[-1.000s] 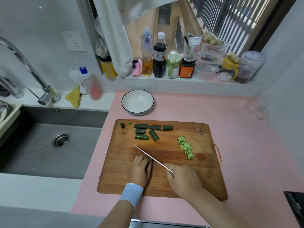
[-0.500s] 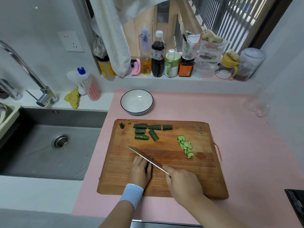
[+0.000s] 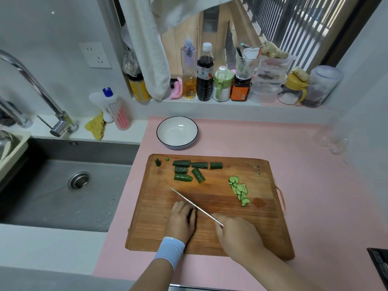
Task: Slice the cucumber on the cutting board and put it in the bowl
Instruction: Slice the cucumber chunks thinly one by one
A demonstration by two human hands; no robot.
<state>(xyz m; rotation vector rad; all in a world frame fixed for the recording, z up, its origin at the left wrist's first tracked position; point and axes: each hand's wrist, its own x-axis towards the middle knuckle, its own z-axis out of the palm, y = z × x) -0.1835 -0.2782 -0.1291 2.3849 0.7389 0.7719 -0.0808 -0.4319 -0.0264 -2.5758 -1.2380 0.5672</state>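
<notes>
Pink counter: right hand grip wraps knife, left hand clamps cucumber piece.

A pink surface meets a grey steel sink on the left. A pale grey wall carries a white socket. Daylight enters through a barred window above the cluttered sill.

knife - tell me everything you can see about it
The knife has a long, thin, silvery blade seen nearly edge-on. Its handle is hidden inside the right hand, which grips it. It slants over the wooden cutting board, tip pointing far-left toward the cucumber chunks. The blade runs beside the left hand, whose curled fingers hold a dark cucumber piece, mostly hidden. Contact with the board is unclear.
</notes>
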